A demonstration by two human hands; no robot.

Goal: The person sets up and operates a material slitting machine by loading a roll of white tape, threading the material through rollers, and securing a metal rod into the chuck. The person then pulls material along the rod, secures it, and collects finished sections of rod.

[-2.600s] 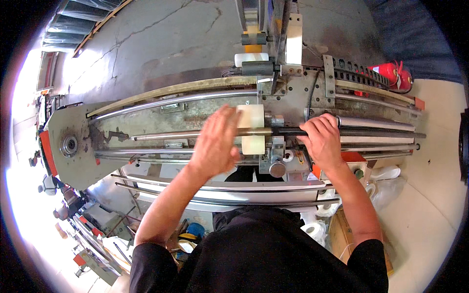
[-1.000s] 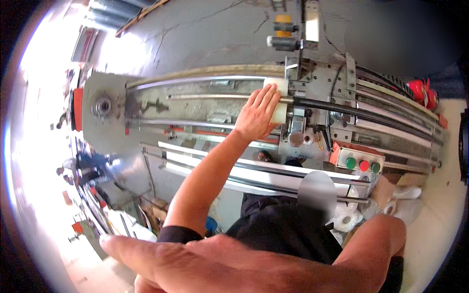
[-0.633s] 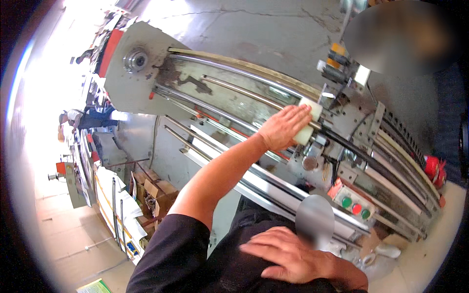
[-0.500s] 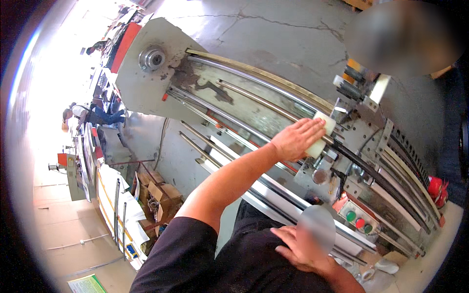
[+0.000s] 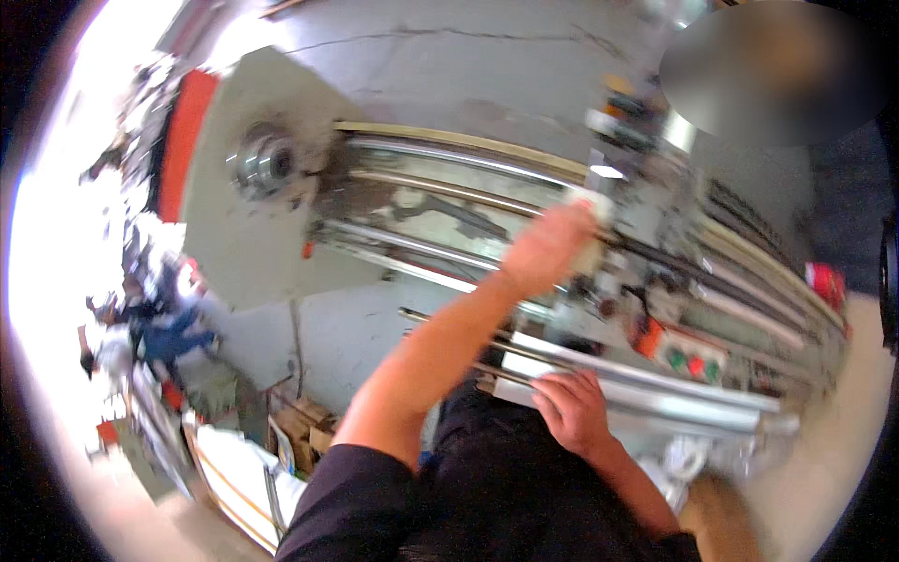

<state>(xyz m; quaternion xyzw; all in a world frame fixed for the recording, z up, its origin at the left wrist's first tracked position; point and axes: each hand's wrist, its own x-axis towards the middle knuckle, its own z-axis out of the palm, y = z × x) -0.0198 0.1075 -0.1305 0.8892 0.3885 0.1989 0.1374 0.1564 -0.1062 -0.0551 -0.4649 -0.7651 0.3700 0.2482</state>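
My left hand [image 5: 551, 245] reaches out over a long machine and lies with its fingers round a cream-white roll [image 5: 588, 255] on a shaft. Motion smears the fingers, and the hand hides much of the roll. A dark rod [image 5: 670, 259] runs on from the roll to the right, and a thin metal bar [image 5: 440, 186] runs off to its left. Close to my body, my right hand [image 5: 576, 412] is over the front rails [image 5: 646, 382], fingers slightly bent and apart, with nothing visible in them. Whether it touches a rail I cannot tell.
A grey end plate [image 5: 248, 244] with a round metal hub [image 5: 265, 161] stands at the machine's left. On the right sits a control box [image 5: 693, 356] with green and red buttons. Cardboard boxes [image 5: 309, 431] lie at lower left. People [image 5: 164, 332] are far left, blurred.
My right hand has moved from my chest out to the front rails. My left hand stays at the cream roll. The whole view has turned and shifted, and is now blurred.
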